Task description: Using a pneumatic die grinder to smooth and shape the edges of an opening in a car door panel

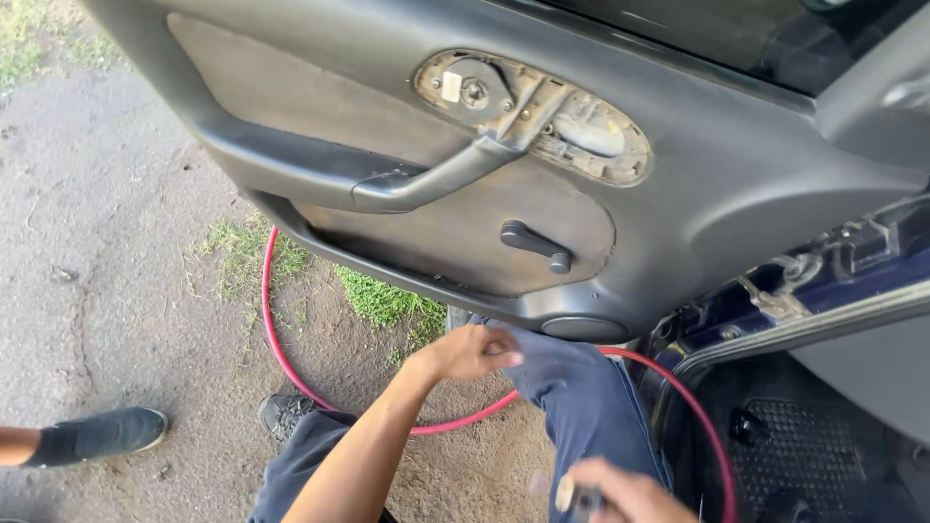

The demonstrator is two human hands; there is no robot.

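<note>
My left hand [472, 351] rests with curled fingers on my raised knee in blue trousers [572, 387], just below the lower edge of a grey car door panel [717, 184]. Nothing shows in that hand. My right hand [625, 492] is at the bottom edge of the view, blurred, closed around a small light-coloured object [570, 496] that I cannot make out. The open door's panel carries a curved armrest handle [387, 184], a black window crank [535, 242] and a bare, uncovered door-handle recess [533, 111].
A red hose [274, 339] loops over the dirt and grass under the door and past my leg. My dark shoe [283, 413] is on the ground. Another person's foot in a dark shoe [102, 434] stands at the left. The car's footwell mat [804, 446] lies at the right.
</note>
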